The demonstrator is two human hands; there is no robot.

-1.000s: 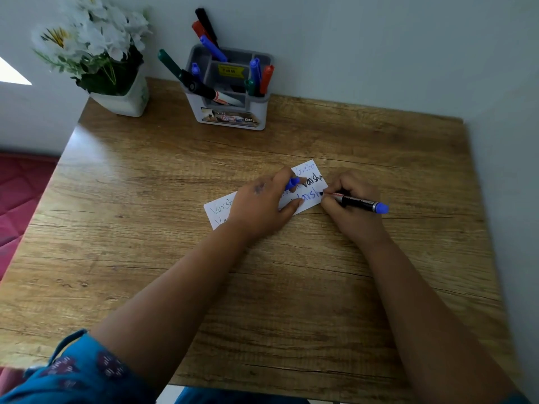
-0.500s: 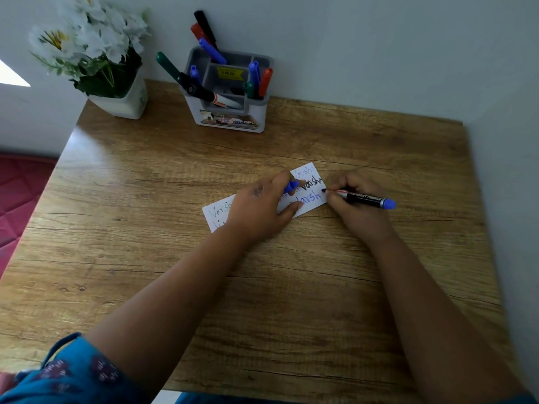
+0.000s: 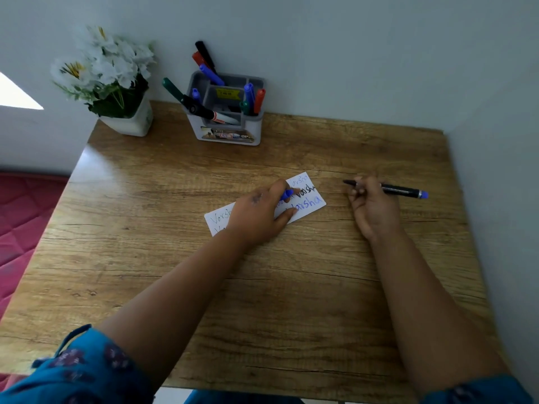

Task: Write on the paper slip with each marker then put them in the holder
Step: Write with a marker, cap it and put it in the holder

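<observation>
The holder (image 3: pixel 230 123) at the table's (image 3: pixel 175 272) back edge carries several markers. The left hand (image 3: pixel 256 217), pinching a blue cap (image 3: pixel 286 194), hides the paper slip's (image 3: pixel 306 204) middle. The right hand's (image 3: pixel 373 208) fingers pinch an uncapped marker (image 3: pixel 399 190) beside the slip.

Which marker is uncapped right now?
The black marker in the right hand: bare tip exposed, its blue cap pinched by the left hand. The holder's markers aren't.

My left hand (image 3: pixel 256 212) is palm-down, fingers pinching something small. My right hand (image 3: pixel 372 204) is off to the side, fingers curled in a writing grip, both forearms stretched forward.
</observation>
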